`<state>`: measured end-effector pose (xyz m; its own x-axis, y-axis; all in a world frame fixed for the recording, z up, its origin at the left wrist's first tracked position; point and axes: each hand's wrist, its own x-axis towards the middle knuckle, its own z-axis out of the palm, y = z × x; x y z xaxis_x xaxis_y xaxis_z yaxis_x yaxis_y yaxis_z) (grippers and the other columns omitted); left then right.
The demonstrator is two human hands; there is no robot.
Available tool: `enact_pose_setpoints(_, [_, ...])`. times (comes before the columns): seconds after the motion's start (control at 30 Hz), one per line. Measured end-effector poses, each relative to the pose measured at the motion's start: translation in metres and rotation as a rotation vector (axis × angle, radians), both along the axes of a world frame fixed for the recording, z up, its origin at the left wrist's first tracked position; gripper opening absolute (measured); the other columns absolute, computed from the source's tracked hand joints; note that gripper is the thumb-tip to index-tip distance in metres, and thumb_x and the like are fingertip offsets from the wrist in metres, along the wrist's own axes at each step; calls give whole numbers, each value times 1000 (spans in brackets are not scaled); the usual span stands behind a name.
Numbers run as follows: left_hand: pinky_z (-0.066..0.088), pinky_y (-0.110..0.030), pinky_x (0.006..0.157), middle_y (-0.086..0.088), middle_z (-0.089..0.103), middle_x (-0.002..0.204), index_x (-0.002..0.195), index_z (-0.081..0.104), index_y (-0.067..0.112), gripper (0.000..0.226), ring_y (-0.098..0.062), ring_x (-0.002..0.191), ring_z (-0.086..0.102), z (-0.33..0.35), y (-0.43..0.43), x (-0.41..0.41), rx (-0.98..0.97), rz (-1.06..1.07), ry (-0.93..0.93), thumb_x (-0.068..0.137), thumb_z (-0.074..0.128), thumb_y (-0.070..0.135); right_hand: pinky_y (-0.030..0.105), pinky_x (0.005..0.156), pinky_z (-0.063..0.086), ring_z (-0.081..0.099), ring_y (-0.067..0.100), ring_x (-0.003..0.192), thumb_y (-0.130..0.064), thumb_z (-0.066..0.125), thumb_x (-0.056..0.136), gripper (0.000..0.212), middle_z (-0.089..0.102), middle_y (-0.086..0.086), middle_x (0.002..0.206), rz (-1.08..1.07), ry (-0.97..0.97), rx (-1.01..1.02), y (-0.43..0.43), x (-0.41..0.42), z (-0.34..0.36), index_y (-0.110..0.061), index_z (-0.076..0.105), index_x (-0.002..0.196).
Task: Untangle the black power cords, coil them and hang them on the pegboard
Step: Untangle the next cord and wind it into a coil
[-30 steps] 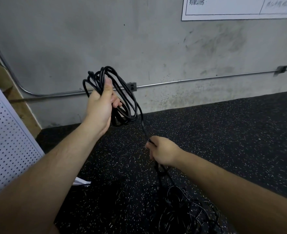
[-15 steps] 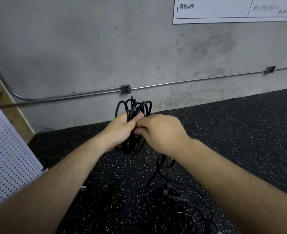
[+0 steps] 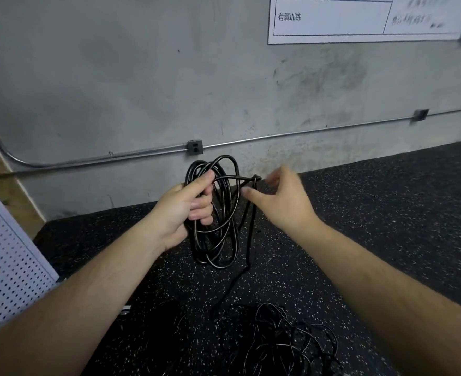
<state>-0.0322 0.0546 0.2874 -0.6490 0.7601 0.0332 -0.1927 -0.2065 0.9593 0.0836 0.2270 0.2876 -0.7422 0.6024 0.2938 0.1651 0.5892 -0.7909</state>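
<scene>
My left hand (image 3: 181,213) grips a coil of black power cord (image 3: 222,241) held upright in front of me, its loops hanging below the fist. From the coil's top one strand runs right to a bend at my right hand (image 3: 283,204), then drops to the floor. That strand passes through the gap between my right thumb and fingers, which are spread and blurred. More black cords lie in a loose tangle (image 3: 278,343) on the speckled floor below. The white pegboard (image 3: 7,267) leans at the left edge.
A grey concrete wall stands ahead with a metal conduit (image 3: 88,160) and an outlet box (image 3: 195,147) low on it. A white poster (image 3: 332,20) hangs at the upper right. Black speckled rubber flooring (image 3: 386,213) spreads to the right.
My hands were together on the coil; now my right hand has moved off to the right with fingers spread, drawing a strand out. The coil's loops hang wider.
</scene>
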Motion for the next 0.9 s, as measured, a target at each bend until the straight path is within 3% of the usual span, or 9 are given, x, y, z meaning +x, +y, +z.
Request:
enact_pose_setpoints(0.1, [33,-23,45,9,22,48,74,51,19,32,-6,37,23,5,-1,0,25,-23,-22,94,62,41,20,70,45,59,3,89,-45,78,86,42,62,-10,100,121,-89,-88,0,-5,-7,-18,56,111])
enact_pose_setpoints(0.27, [33,-24,46,9,24,47,72,51,19,33,-7,37,24,6,0,1,-10,41,14,92,65,41,28,67,52,65,11,73,-24,62,101,5,71,-4,85,147,-1,-75,1,-9,-10,-20,64,98])
enact_pose_setpoints(0.37, [35,-28,48,6,28,47,69,52,19,35,-10,38,27,2,-2,-6,-141,158,115,96,66,37,22,57,49,58,2,57,-32,51,106,20,69,-9,76,195,66,-73,0,-7,-2,-22,67,101])
enact_pose_setpoints(0.47, [36,-29,50,5,31,47,68,52,19,36,-12,40,28,-3,-6,-9,-246,190,187,97,66,35,36,60,48,52,13,58,-37,45,108,30,57,-7,67,167,129,-223,5,-7,2,-20,67,97])
enact_pose_setpoints(0.57, [35,-29,49,5,31,45,66,51,19,37,-12,39,27,-1,-6,-7,-220,161,179,97,66,32,40,64,48,50,18,62,-37,44,108,30,54,-4,67,98,151,-278,12,-10,-2,-22,66,94])
enact_pose_setpoints(0.67, [33,-28,48,5,30,44,65,51,18,38,-12,38,26,3,-6,-5,-187,130,167,97,66,30,43,73,53,56,18,69,-37,41,109,31,60,-2,77,-22,164,-315,22,-14,-4,-24,65,94])
enact_pose_setpoints(0.77, [33,-28,48,6,29,44,64,50,19,38,-12,38,25,5,-10,-5,-172,103,184,95,68,31,47,80,59,60,18,73,-37,39,109,37,63,1,85,-167,144,-381,39,-16,-6,-14,68,107])
enact_pose_setpoints(0.83, [34,-28,48,6,28,44,64,50,19,37,-11,38,25,6,-12,-5,-141,79,180,90,70,35,48,81,60,61,20,75,-36,39,109,39,65,5,87,-256,69,-377,55,-15,-13,-9,67,115])
enact_pose_setpoints(0.9, [35,-28,48,6,27,44,64,50,18,36,-11,38,25,8,-14,-4,-116,58,186,87,70,38,38,76,54,64,26,85,-34,39,109,41,69,13,104,-301,-103,-310,67,-13,-23,-6,62,127])
